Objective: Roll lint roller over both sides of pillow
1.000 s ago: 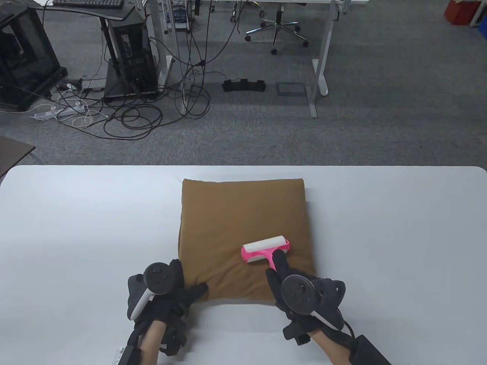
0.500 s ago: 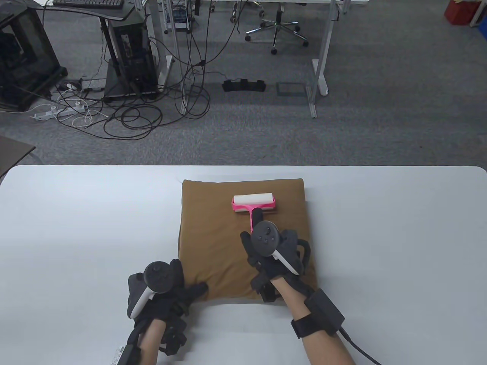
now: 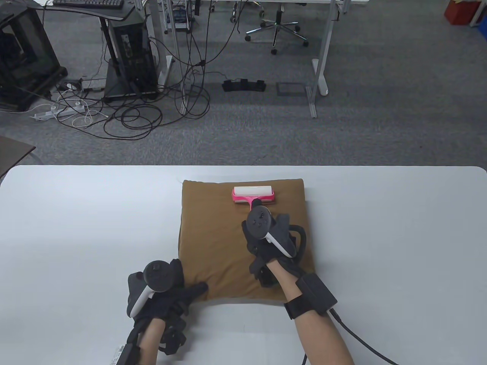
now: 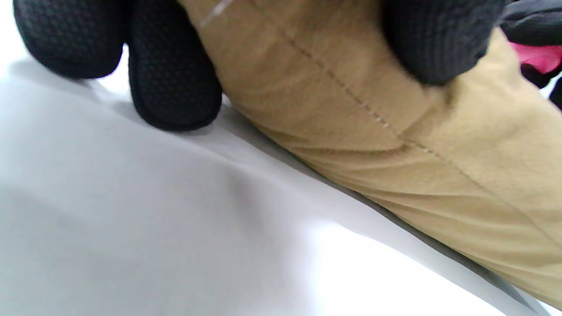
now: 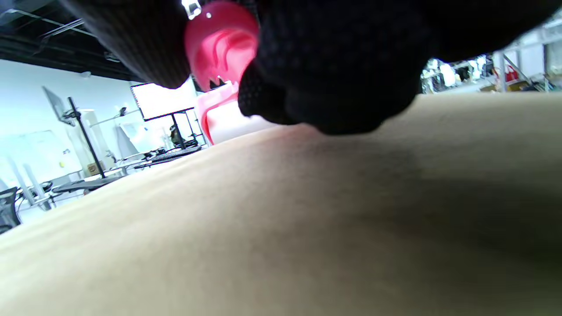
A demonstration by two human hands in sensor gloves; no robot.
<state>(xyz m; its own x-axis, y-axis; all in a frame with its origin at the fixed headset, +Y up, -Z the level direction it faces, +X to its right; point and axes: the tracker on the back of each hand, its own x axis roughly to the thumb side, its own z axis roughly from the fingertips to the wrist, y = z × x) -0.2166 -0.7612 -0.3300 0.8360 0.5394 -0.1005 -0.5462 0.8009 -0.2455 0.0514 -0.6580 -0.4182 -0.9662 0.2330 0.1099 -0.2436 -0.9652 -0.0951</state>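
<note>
A brown square pillow [image 3: 217, 235] lies flat on the white table [image 3: 76, 228]. My right hand [image 3: 266, 235] grips the pink handle of a lint roller [image 3: 253, 193], whose white roll rests on the pillow close to its far edge. The pink handle [image 5: 219, 44] shows between my fingers in the right wrist view, above the pillow's surface [image 5: 307, 228]. My left hand [image 3: 167, 292] holds the pillow's near left corner: the thumb lies on top and the fingertips [image 4: 175, 83] touch the table beside the pillow's seam [image 4: 373, 145].
The table's far edge [image 3: 243, 166] runs just beyond the pillow. Past it is carpet with cables, a computer tower [image 3: 129, 53], desk legs and an office chair [image 3: 277, 30]. A cable [image 3: 361, 338] trails from my right wrist.
My right hand has pushed the lint roller from the pillow's near right part up to its far edge. My left hand has stayed on the near left corner.
</note>
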